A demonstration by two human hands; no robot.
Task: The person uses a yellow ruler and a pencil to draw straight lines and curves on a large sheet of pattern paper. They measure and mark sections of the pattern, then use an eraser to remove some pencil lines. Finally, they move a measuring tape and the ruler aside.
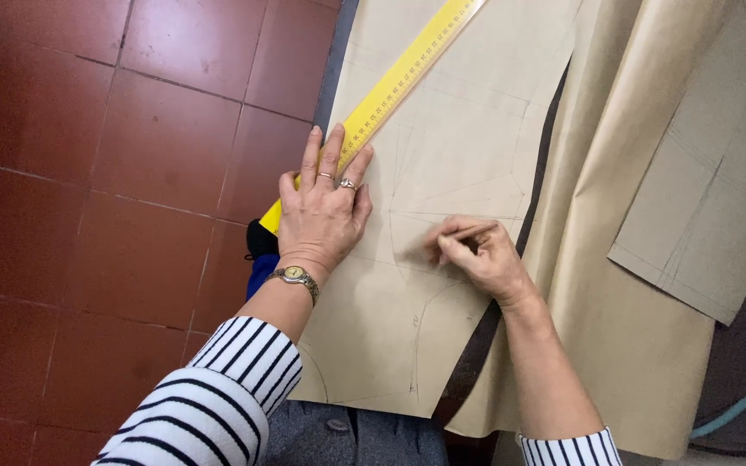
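Red tiled floor (88,173) is seen on one side, and most of the rest is taken up by the bench (744,354), which is pretty much buried under big sheets of brown pattern paper (632,285). A smaller cut pattern piece (701,224) is laid off to the right, well apart from the action. The sheet being worked on (442,173) is spread flat in the middle, and quite a few pencil lines are already drawn on it: straight ones fanning out near the centre, plus a curve lower down. So the drafting looks well underway, though nothing on this sheet looks cut along those lines yet, as far as can be judged.

A long yellow ruler (399,78) is laid diagonally across the sheet's upper left part. It's pinned down at its lower end by the left hand (321,216), fingers spread flat, nothing gripped. A wristwatch (295,276) and rings are worn on that side.

The right hand (477,255) is rested on the paper just beside the drawn lines, fingers pinched together around something thin, probably a pencil, but that can't be told for sure.
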